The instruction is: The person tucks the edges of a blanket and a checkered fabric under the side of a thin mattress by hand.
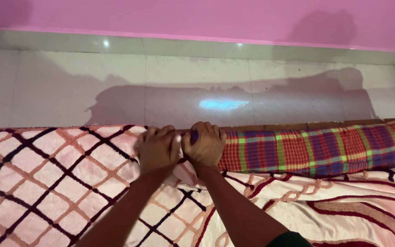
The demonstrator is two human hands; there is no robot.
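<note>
Head view. Two hands are seen side by side at the centre of the frame, at the far edge of a bed. The left hand is clenched on the edge of a pink blanket with a dark grid pattern, which covers the lower left of the frame. The right hand is clenched just beside it, knuckles up, where the blanket edge meets a plaid bolster; whether cloth of the blanket alone or also the bolster end is gripped cannot be told, since the fingertips are hidden. The two hands are touching or nearly so.

The plaid bolster, in red, purple and green, lies along the far edge of the bed from the centre to the right border of the frame. A cream blanket with maroon curves is spread at the lower right, just below the bolster.

Behind the bed a tiled wall is seen across the middle of the frame, with a pink painted wall above it.

Handling judgement: the pink blanket appears soft, thick and light, without stiffness; it is expected to fold and sag freely. A hold along its edge, with the cloth bunched in both fists, is judged secure.
</note>
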